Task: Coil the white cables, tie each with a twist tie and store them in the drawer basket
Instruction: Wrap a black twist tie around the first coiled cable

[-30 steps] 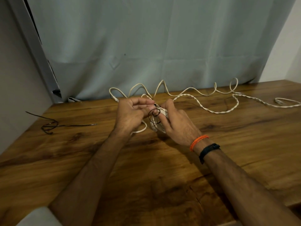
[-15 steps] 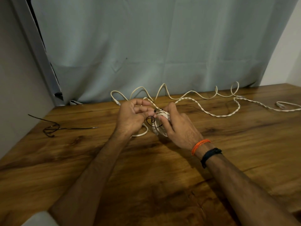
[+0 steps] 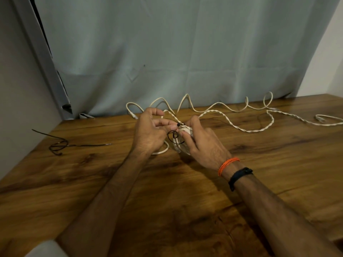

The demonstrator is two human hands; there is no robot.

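A small coil of white cable is held upright above the wooden table, and my right hand grips it from the right. A black twist tie loops around the coil's top. My left hand pinches one end of that tie beside the coil. A loose tail of the coiled cable curves under my left hand. Two more white cables lie uncoiled at the back: a smooth wavy one and a twisted one. No drawer basket is in view.
Another black twist tie lies on the table at the left, near the wall. A pale blue curtain hangs behind the table. The table's right part runs out of view, with a white cable end lying there.
Both hands have stayed at the coil. My left hand's fingers have shifted on the twist tie, and the tie's loop sits tighter against the coil.
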